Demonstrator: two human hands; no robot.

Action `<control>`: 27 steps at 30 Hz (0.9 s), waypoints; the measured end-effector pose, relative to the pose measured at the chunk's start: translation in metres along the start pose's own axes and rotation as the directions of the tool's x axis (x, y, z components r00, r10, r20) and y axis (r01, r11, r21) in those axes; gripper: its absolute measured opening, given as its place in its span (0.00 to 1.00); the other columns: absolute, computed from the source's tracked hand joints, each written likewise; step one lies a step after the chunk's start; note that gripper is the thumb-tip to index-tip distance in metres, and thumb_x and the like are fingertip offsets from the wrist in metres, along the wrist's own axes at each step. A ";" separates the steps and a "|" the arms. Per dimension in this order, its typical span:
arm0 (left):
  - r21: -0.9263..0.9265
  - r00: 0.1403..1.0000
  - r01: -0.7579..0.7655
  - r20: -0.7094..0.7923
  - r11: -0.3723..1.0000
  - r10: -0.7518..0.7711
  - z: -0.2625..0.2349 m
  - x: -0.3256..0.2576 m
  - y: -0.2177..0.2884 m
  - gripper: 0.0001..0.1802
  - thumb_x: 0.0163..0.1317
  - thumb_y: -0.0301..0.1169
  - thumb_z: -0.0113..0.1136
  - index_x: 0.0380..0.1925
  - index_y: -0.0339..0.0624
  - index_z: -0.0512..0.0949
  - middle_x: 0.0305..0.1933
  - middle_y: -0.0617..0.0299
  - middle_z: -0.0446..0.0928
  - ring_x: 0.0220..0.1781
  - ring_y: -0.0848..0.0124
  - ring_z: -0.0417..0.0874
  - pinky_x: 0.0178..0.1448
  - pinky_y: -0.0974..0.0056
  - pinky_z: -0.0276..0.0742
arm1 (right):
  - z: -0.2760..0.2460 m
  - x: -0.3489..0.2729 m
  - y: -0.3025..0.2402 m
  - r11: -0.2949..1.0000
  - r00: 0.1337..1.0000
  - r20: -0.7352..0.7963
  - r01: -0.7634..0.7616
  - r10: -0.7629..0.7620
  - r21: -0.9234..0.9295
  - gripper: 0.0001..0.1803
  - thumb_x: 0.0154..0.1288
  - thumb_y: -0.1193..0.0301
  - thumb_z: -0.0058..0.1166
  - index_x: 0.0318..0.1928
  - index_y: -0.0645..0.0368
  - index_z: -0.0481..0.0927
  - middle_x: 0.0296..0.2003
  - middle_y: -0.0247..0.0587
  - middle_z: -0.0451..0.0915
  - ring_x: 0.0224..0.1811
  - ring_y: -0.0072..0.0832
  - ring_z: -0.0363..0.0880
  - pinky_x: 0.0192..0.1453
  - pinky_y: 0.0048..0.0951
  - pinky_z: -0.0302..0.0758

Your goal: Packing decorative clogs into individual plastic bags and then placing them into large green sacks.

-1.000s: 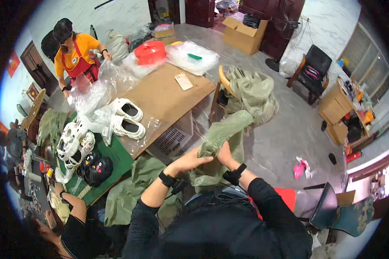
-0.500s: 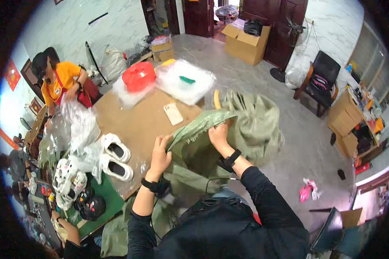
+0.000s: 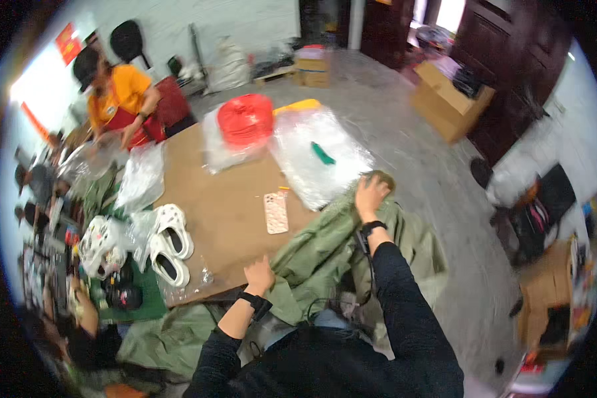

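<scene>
A large green woven sack (image 3: 325,245) drapes over the table's near right edge and hangs down in front of me. My left hand (image 3: 260,274) is closed at the sack's left side, near the table edge. Farther off and to the right, my right hand (image 3: 373,197) grips a bunched part of the sack by the table's right corner. A phone in a pale patterned case (image 3: 276,213) lies on the tabletop between the hands and the stacked bags. The finger ends of both hands are partly hidden or blurred.
The brown table (image 3: 212,192) carries a pair of white clogs (image 3: 170,245), clear plastic bags (image 3: 318,152) and a red bundle (image 3: 247,121). A person in an orange shirt (image 3: 123,96) handles clear plastic at the far left. An open cardboard box (image 3: 451,106) stands on the floor.
My right hand has moved away from me to the table corner, carrying the sack's edge. My left hand has come lower and nearer. The sack's mouth no longer gapes; the view has turned.
</scene>
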State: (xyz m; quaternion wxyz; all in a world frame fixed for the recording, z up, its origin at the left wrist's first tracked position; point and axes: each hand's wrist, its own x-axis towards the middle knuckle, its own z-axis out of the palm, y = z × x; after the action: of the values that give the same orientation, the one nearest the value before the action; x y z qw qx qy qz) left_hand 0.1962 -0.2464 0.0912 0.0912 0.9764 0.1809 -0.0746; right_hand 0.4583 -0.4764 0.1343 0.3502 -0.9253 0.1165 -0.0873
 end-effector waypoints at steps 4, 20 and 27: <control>-0.347 0.902 0.400 0.310 0.848 -0.299 0.038 -0.014 -0.052 0.21 0.54 0.32 0.46 0.50 0.44 0.68 0.42 0.47 0.74 0.42 0.48 0.75 0.45 0.55 0.71 | 0.060 0.023 0.004 0.901 0.930 0.317 0.289 -0.184 -0.324 0.27 0.63 0.57 0.34 0.58 0.59 0.60 0.59 0.50 0.59 0.61 0.52 0.50 0.61 0.55 0.44; 0.085 0.994 -0.109 0.000 0.990 0.110 -0.014 -0.019 -0.035 0.33 0.51 0.31 0.51 0.59 0.66 0.56 0.42 0.52 0.65 0.34 0.57 0.76 0.30 0.59 0.75 | 0.126 0.128 0.153 0.929 0.274 0.962 -0.356 -0.002 0.103 0.29 0.63 0.52 0.33 0.57 0.61 0.63 0.52 0.43 0.68 0.52 0.37 0.67 0.52 0.34 0.64; -0.159 0.866 0.187 0.492 0.969 -0.087 0.038 -0.028 -0.010 0.36 0.57 0.49 0.44 0.61 0.44 0.51 0.43 0.45 0.73 0.35 0.57 0.78 0.34 0.54 0.74 | 0.053 0.080 0.110 0.897 0.432 0.872 -0.441 0.233 -0.021 0.46 0.52 0.33 0.32 0.62 0.52 0.55 0.60 0.40 0.58 0.60 0.39 0.58 0.60 0.40 0.57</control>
State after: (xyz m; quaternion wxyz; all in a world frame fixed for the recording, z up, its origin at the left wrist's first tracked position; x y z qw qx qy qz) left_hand 0.1621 -0.2551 0.0576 0.2260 0.8974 0.2282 -0.3026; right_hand 0.5307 -0.5453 0.0276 0.4667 -0.7595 0.1013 0.4417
